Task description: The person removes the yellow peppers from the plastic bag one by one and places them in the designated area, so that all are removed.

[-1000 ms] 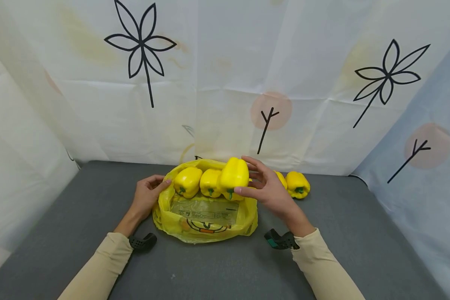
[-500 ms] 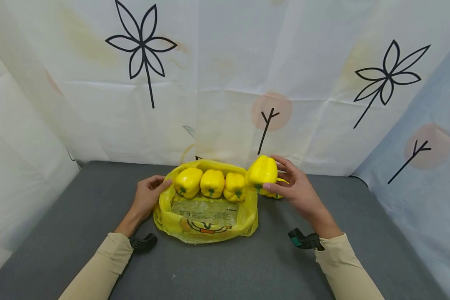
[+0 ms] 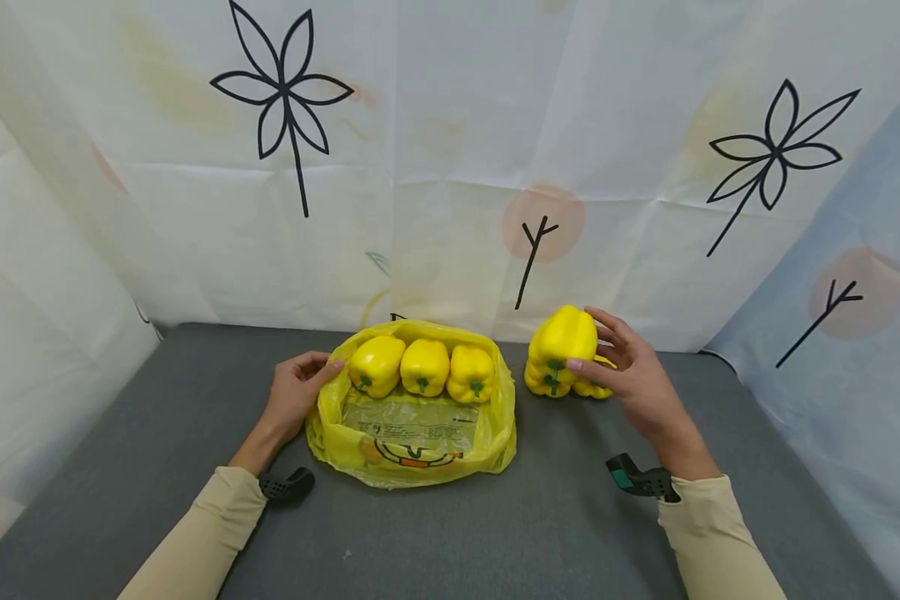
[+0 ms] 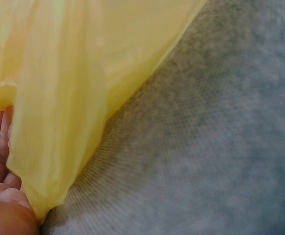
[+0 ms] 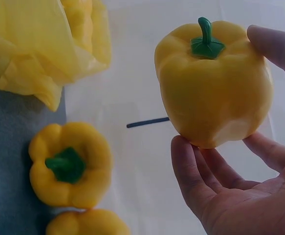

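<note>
While three peppers point(image 3: 424, 367) sit inside a yellow bag point(image 3: 341, 450), left hand point(image 3: 297, 387) pinching it, right hand point(image 3: 641, 383) holding another pepper point(image 3: 566, 335)

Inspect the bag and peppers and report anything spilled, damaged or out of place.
Only a small pale speck breaks the plain grey table, too small to identify. Three yellow bell peppers in the yellow plastic bag and the held pepper in the right hand look undamaged; no spill shows.

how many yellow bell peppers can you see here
6: three peppers in the yellow plastic bag, one pepper in the right hand, two peppers on the gray table beside the bag. Others could be hidden.
</note>
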{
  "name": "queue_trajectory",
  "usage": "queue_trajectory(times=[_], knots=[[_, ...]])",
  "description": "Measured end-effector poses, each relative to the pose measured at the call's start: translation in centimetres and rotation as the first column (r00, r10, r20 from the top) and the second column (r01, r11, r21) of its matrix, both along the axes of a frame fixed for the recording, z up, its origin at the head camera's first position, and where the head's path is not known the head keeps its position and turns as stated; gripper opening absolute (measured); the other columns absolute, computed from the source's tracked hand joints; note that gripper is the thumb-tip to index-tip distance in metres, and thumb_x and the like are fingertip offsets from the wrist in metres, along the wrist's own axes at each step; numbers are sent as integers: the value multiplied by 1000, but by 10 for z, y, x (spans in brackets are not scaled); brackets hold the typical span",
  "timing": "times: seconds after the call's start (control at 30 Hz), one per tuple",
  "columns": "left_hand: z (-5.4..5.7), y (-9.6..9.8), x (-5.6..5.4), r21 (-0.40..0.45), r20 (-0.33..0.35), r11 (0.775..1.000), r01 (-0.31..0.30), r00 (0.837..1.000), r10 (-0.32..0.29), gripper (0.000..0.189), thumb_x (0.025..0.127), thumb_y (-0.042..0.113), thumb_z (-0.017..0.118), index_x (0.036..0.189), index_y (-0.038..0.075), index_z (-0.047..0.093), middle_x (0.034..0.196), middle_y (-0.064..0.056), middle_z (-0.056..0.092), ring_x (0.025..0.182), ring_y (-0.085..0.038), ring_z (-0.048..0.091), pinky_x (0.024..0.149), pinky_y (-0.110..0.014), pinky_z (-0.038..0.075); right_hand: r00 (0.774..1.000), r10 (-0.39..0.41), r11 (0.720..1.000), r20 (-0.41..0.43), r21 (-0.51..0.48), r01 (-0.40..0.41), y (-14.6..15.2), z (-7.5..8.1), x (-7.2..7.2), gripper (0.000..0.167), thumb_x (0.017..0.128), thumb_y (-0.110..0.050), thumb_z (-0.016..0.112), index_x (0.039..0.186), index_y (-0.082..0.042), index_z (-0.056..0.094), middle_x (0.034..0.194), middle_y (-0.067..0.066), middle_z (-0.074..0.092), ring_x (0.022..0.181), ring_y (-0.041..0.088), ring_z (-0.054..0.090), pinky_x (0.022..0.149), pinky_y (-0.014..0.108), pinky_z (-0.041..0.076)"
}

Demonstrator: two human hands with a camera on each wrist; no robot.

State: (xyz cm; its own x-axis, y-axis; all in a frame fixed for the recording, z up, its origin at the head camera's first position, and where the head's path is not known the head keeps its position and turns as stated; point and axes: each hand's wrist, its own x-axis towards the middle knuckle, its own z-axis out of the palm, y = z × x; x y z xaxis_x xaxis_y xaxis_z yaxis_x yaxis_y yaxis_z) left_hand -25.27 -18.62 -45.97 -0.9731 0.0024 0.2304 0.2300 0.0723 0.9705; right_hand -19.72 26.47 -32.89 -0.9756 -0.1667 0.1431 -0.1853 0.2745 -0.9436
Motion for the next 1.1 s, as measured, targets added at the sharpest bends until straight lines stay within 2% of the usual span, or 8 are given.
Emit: queue_trajectory(times=[0.17,0.4,0.67,0.9,1.1], knots=[[0,0,0,0,-4,1000,2,1000,-2,37,101,20,68,115,-13,65,93,4,68,81,-10,65,68,-23,58,1000,-19,1000,-7,-11,19,13,0,0,75,99,-15,69,162,-22,28,155,19,32,125,16,49,90,18,50],[2,1,2,-3,1,1000,0,1000,0,37,100,21,69,115,-13,65,93,4,68,81,-10,65,69,-23,58,998,-61,998,-17,-12,61,28,1,2,73,100,-15,68,161,-24,29,152,15,33,125,14,48,91,16,46],[1,0,2,-8,1,1000,1,1000,-1,37,101,20,68,116,-13,65,95,5,68,84,-10,65,72,-23,57,995,-99,992,-27,-77,97,50,0,-1,74,100,-14,68,162,-20,28,149,13,33,120,12,51,92,13,44],[2,0,3,2,1,1000,0,1000,0,37,100,20,69,117,-12,65,95,5,68,84,-10,65,72,-23,58,996,-87,974,-24,-211,80,69,-3,-4,72,100,-5,64,161,-12,26,136,-1,42,114,13,54,91,13,48],[1,1,2,0,-6,1000,-2,1000,2,36,100,20,69,116,-13,65,95,5,68,83,-10,65,71,-23,58,995,-93,957,-20,-279,84,81,-6,-5,71,100,-1,62,161,-12,27,132,0,45,112,10,57,90,15,50]])
